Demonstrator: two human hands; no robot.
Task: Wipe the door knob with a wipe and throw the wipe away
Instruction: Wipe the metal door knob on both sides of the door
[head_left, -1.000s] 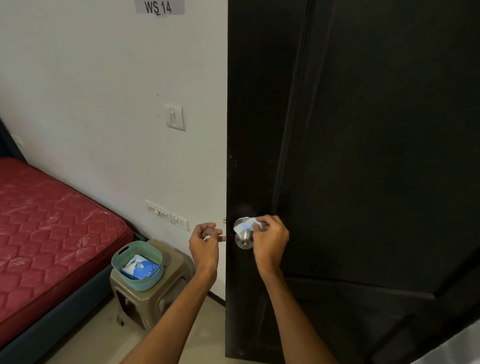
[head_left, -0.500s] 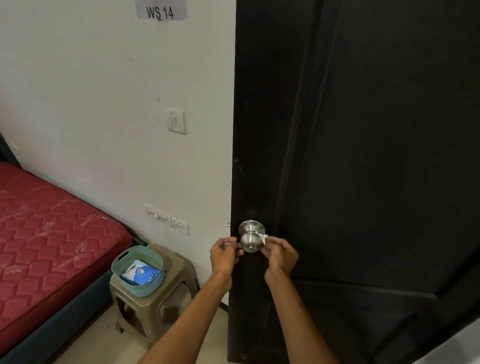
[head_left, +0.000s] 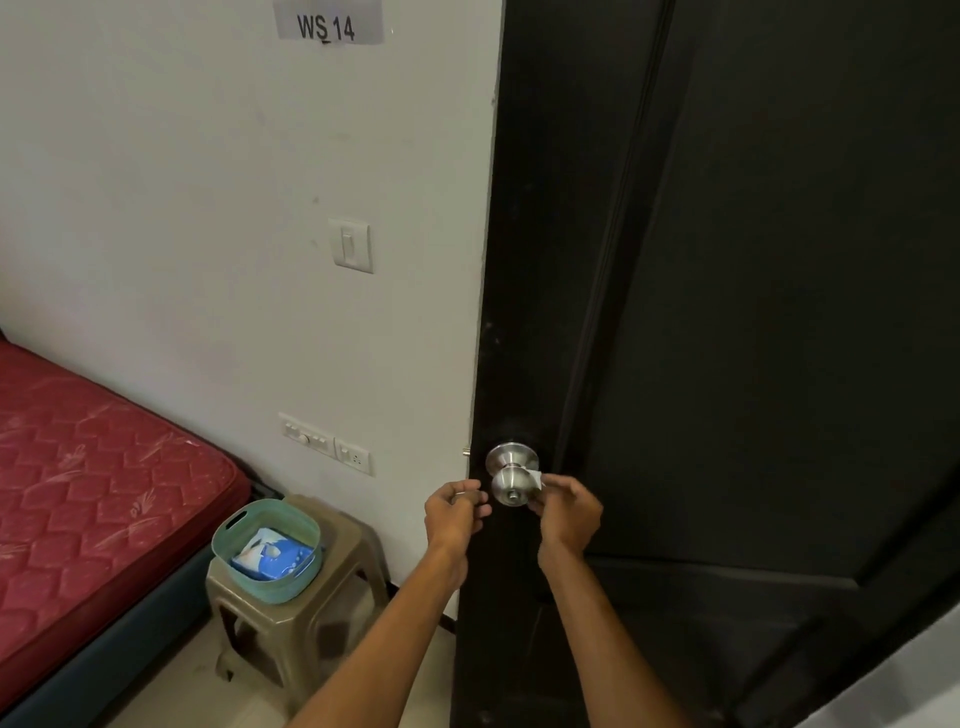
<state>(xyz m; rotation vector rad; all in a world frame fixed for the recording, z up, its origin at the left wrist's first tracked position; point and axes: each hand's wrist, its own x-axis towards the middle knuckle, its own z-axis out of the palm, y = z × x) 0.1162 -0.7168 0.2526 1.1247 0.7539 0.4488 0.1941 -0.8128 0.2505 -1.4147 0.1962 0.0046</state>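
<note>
The silver door knob (head_left: 511, 482) sat on the left edge of the black door (head_left: 753, 312), a little below the middle of the frame. At its right side the right hand (head_left: 569, 512) pinched a small white wipe (head_left: 535, 477) between thumb and fingertips, and the wipe touched the knob's right flank near its neck. The left hand (head_left: 453, 513) was just beside the knob on its left, fingers curled inward; I could not tell whether it grasped anything or touched the metal. Both forearms rose from the bottom edge of the frame. In the lower left, a teal basket (head_left: 228, 526) stood on a tan plastic stool (head_left: 311, 618), with a blue and white pack (head_left: 272, 557) lying inside it. A red quilted mattress (head_left: 78, 467) filled the left edge. On the white wall (head_left: 182, 208) were a light switch (head_left: 351, 245) at mid-height, a socket strip (head_left: 326, 443) lower down, and a grey label (head_left: 326, 23) reading "WS 14" at the top.
</note>
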